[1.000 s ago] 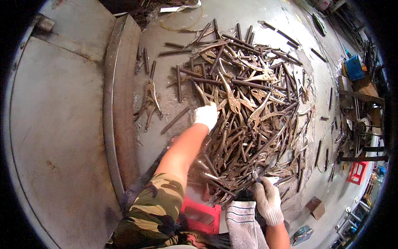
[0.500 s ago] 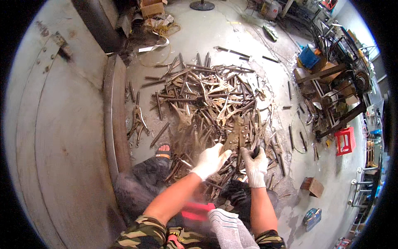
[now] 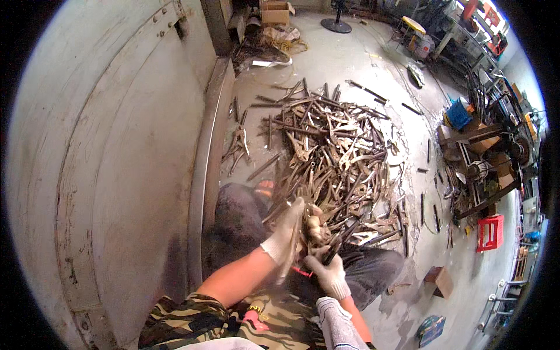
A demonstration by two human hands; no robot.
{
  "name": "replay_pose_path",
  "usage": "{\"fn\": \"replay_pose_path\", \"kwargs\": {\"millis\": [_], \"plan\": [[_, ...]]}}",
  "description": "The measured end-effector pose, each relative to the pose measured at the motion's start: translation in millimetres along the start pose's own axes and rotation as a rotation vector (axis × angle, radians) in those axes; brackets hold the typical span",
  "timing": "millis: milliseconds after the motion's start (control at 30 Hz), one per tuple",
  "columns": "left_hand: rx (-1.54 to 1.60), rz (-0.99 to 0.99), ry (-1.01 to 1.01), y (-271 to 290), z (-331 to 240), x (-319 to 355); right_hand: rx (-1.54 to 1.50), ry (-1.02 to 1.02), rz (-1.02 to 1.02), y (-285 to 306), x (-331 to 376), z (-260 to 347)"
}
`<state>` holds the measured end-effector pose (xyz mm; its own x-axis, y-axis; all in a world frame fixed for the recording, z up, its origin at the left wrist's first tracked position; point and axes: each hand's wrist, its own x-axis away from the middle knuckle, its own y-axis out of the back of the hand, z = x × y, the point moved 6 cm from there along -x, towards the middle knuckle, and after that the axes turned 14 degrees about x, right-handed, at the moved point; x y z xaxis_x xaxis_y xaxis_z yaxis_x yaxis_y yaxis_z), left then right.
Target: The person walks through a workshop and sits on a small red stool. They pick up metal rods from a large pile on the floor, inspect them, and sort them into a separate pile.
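A large heap of worn metal pliers and loose handle pieces (image 3: 344, 151) lies on the floor in front of me. My left hand (image 3: 287, 233), in a white work glove, is raised over the near edge of the heap. Its fingers close around long metal pieces, blurred by motion, whose kind is unclear. Lower and to the right is my right hand (image 3: 331, 273), also gloved, with its fingers wrapped round a dark bar-like handle (image 3: 335, 249). The two hands are close together above my lap, and the left glove partly hides what it holds.
A metal door-like panel (image 3: 134, 146) with a raised edge runs along my left. On the right are a cluttered wooden rack (image 3: 484, 169), a red plastic stool (image 3: 490, 233) and a small wooden block (image 3: 438, 282). A cardboard box (image 3: 276, 13) and a round stand base (image 3: 336, 25) are farther back.
Both hands have come back from the heap toward my lap. The left now holds long metal pieces; the right keeps its grip. My view has shifted, so the heap appears farther right.
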<state>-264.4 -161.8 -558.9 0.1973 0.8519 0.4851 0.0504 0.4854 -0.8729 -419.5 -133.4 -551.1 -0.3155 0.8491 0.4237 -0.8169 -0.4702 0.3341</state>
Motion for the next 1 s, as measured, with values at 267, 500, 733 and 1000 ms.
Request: {"fn": "replay_pose_path", "kwargs": {"millis": [267,500,733,1000], "plan": [[-0.76,-0.145,-0.502,40.8,-6.1,52.1,-0.246,-0.169,0.141,0.2,-8.9,-7.6],[-0.848,-0.107,-0.417,64.5,-12.0,28.1,0.245,-0.079,0.1,-25.4,-45.5,-26.1],[-0.638,-0.109,-0.31,81.7,-12.2,-5.5,0.703,0.256,0.048,-33.2,-87.6,-0.3],[-0.723,-0.152,-0.384,74.8,-12.1,-1.5,0.742,0.208,0.194,-24.1,-96.0,2.6]]}}
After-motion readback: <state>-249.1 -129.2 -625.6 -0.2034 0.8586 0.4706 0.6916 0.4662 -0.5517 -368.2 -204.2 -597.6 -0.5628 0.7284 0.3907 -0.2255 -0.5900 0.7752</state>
